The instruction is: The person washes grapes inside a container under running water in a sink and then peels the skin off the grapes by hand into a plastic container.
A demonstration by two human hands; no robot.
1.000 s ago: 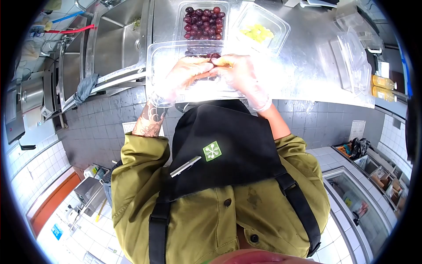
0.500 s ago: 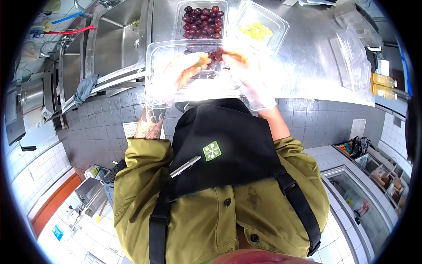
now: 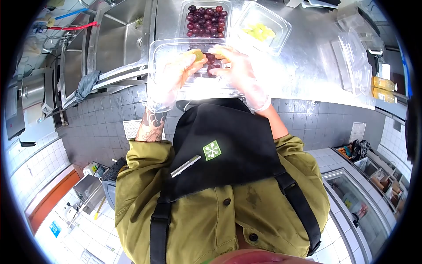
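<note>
My left hand [image 3: 181, 72], in a clear glove, is curled with its fingertips around something small and yellowish that I cannot make out. My right hand [image 3: 235, 66], gloved too, has thumb and fingers apart beside dark red grapes [image 3: 212, 69]; glare hides part of both hands. Both are over a large clear container [image 3: 154, 55] near the counter's front edge. Behind it stands a clear tub of whole dark red grapes [image 3: 205, 21]. To its right, a tilted clear tub holds pale green pieces [image 3: 260, 32].
A steel sink [image 3: 121, 42] with a grey cloth [image 3: 87, 84] on its edge lies left. Stacked clear lids or containers [image 3: 351, 64] stand at the right of the steel counter [image 3: 307, 61]. Two yellow bottles [image 3: 383, 89] are farther right.
My hands, together a second ago, have moved apart. My right hand's fingers have spread since then, and dark red grapes now show between the hands.
</note>
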